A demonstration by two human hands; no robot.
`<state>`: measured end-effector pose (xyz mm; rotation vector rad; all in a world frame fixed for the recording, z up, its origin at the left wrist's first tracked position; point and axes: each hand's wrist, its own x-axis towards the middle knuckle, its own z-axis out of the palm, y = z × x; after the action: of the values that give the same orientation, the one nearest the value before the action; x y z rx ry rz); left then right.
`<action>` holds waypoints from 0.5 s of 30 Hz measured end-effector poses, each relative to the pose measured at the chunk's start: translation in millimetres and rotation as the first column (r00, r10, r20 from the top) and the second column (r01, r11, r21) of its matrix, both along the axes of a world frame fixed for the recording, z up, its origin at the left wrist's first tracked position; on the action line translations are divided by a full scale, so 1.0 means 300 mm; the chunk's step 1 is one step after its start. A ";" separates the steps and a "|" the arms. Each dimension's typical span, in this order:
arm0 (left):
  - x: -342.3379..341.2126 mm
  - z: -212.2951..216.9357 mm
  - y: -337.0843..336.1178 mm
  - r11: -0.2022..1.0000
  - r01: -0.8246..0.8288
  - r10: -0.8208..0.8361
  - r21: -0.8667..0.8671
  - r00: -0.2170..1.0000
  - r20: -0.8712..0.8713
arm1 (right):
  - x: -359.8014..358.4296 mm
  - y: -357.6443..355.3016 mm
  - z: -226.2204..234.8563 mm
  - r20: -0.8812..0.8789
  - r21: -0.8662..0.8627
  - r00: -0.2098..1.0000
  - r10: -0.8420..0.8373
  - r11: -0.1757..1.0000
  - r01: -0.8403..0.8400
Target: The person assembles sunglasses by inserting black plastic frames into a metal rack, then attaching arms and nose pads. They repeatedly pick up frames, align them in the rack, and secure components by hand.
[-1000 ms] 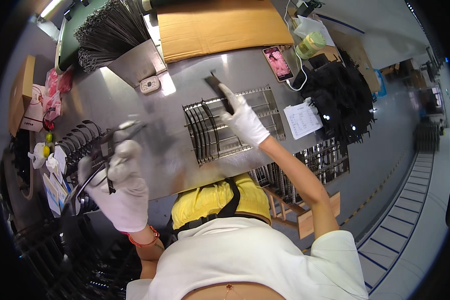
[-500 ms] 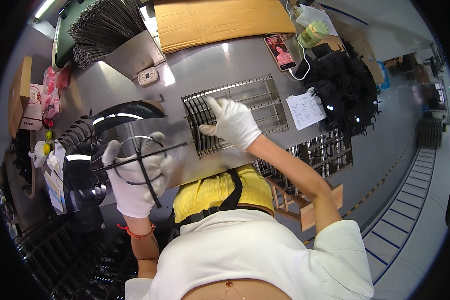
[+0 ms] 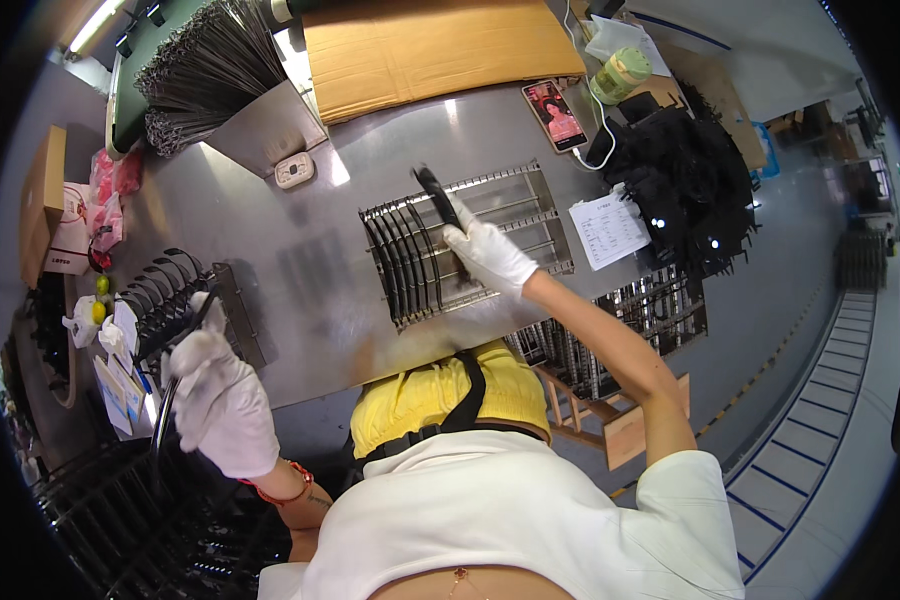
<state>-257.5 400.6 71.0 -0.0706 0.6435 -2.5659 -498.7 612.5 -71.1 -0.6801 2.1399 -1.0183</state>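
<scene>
My left hand (image 3: 220,405), in a white glove, is at the left beyond the table's front edge. Its fingers are closed around a thin, curved black piece (image 3: 163,425); motion blur and the hand hide its full shape. My right hand (image 3: 495,256), also gloved, is over the metal slotted rack (image 3: 555,232). Pinched in it is a short, dark curved strip (image 3: 434,193) pointing away from me. Several slim black curved strips (image 3: 402,262) stand side by side in the rack's left part, left of that hand.
At the left, a second rack (image 3: 238,310) holds black curved pieces. Far back are a bundle of thin rods (image 3: 210,75), cardboard (image 3: 440,50) and a white case (image 3: 294,170). A phone (image 3: 555,115), green bottle (image 3: 621,75), paper (image 3: 608,230) and black pile (image 3: 680,175) lie right.
My left hand moved left and nearer me; the crossed black rods with a ring no longer show face-on. The large black curved panel left the table. My right hand lifted a strip at the rack.
</scene>
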 end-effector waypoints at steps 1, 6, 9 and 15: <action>-0.002 -0.014 -0.025 0.999 0.053 -0.053 0.001 0.997 0.049 | 0.021 -0.004 -0.073 -0.070 0.051 0.996 0.060 0.997 -0.057; -0.020 -0.036 -0.015 0.921 0.141 -0.113 -0.364 0.989 0.097 | 0.067 -0.014 -0.235 -0.305 0.115 0.917 0.257 0.966 -0.233; 0.010 -0.102 -0.116 0.828 0.011 0.199 -0.561 0.929 0.312 | 0.076 -0.034 -0.185 -0.289 0.171 0.928 0.233 0.967 -0.190; 0.015 -0.305 -0.227 0.383 -0.226 0.696 -0.896 0.709 0.119 | 0.071 -0.114 0.106 -0.575 0.117 0.806 0.139 0.989 -0.088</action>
<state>-253.0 332.6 -20.3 0.0677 -0.7842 -1.9069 -477.4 578.5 -39.5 -1.1860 2.6019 -0.6977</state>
